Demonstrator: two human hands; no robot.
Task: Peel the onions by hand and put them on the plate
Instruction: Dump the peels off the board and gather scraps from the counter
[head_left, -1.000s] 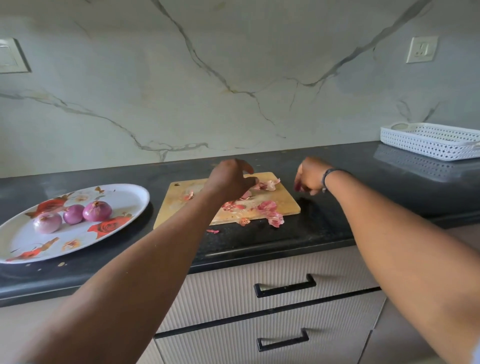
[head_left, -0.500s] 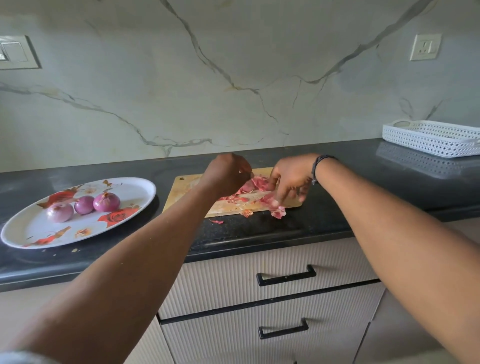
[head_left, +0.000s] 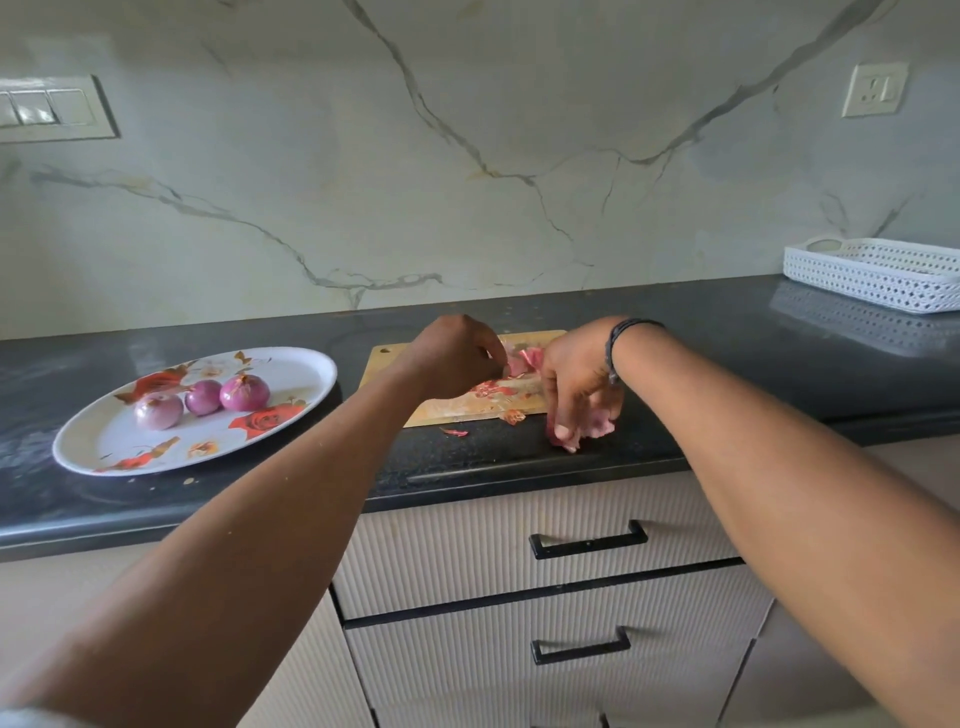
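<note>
Three peeled onions (head_left: 202, 396) sitting in a row on the floral plate (head_left: 306, 374), toward its left half, leaving bare plate to their right and front. Plate resting at the left of the dark bench (head_left: 727, 338), its near rim close to the bench's front edge. Wooden cutting board (head_left: 384, 364) lying mid-bench, just right of the plate, its near edge set back from the front edge.

Left hand (head_left: 454, 356) hovering over the board's left part, fingers curled together; cannot tell whether anything is being pinched. Right hand (head_left: 574, 379) reaching down past the board's near right corner, fingers closed around a bunch of pink onion skins (head_left: 597, 423) touching the bench. More skins (head_left: 493, 388) lying scattered on the board, one scrap (head_left: 513, 415) at its near edge and one sliver (head_left: 454, 431) on the bench just in front.

Open bench stretching right of the hands up to a white perforated basket (head_left: 872, 275) at the far right, against the marble wall.
</note>
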